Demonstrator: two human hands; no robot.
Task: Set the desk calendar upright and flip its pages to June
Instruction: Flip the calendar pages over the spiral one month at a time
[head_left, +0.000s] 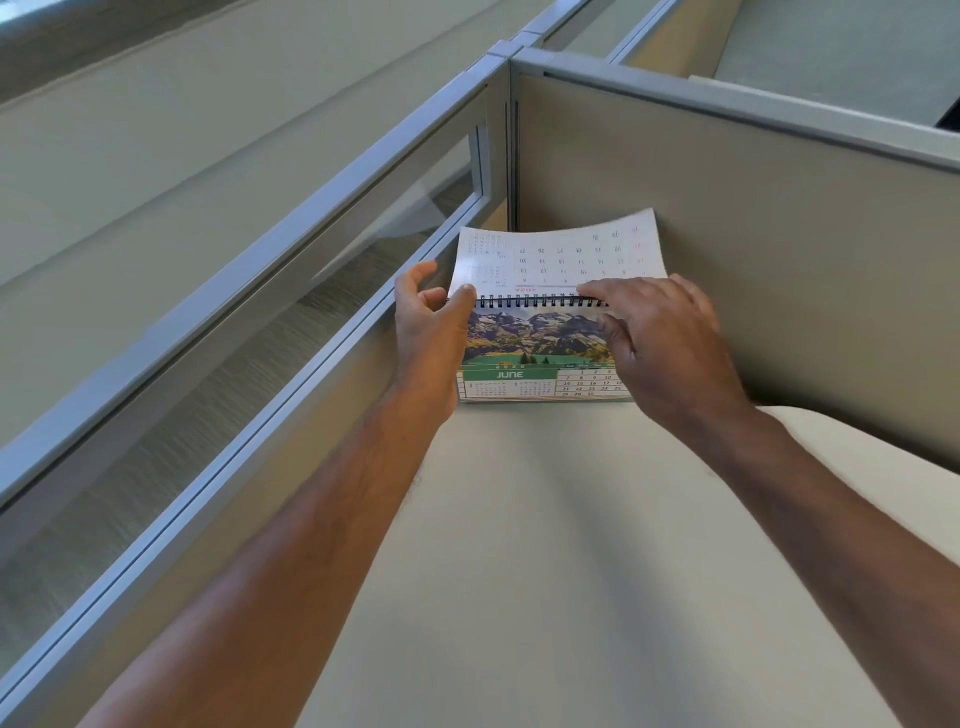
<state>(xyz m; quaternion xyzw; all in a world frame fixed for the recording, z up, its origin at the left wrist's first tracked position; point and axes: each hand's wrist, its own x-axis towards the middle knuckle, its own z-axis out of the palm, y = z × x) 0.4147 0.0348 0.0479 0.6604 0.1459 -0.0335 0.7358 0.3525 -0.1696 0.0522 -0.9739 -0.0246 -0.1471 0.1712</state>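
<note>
- Grey metal framing runs along the glazed partition (291, 291) on the far left, with the pale worktop (545, 519) stretching away from the camera toward the corner where it meets the beige divider panel (753, 249).
- Left hand (431, 317) sits at the left end of the desk calendar (535, 353), thumb pressed at the binding corner and the other fingers loosely curled and open behind it; it steadies rather than clamps.
- Desk calendar stands upright on the worktop, tucked close into that corner, near both partitions. Its long axis runs left to right, along the black spiral binding (540, 300) at its top edge, and its printed face points back toward the person.
- Facing page shows a mountain picture above a green JUNE banner (511, 374), so the wanted month looks already exposed.
- Flipped page (561, 252) arches up and back over the spiral, its printing upside down from here, not yet lying down behind.
- Right hand (670, 338) rests on the right end of the binding, fingers extended and pressing the page at the coil, gripping nothing firmly.
- To finish well, I judge the page should be eased fully over the coil with both ends guided evenly, so the holes do not snag or tear, while the base stays planted.
</note>
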